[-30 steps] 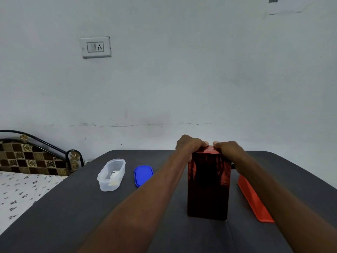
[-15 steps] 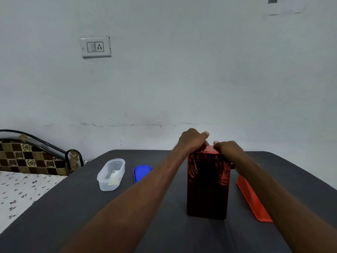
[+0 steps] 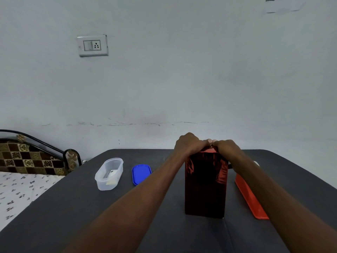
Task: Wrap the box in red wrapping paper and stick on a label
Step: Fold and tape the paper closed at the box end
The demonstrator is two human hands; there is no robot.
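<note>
1. A dark grey table (image 3: 73,207) carries everything.
2. Red-wrapped box (image 3: 205,185) stands upright at centre.
3. Clear tub (image 3: 109,174) at ten o'clock, blue lid (image 3: 141,174) beside it.
4. Orange tray (image 3: 249,198), perhaps a lid, at three o'clock.

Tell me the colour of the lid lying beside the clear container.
Blue lid, seen in the head view.

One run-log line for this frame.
step: folding top paper | box upright, wrapped | left hand and right hand on top | label: none seen
</note>
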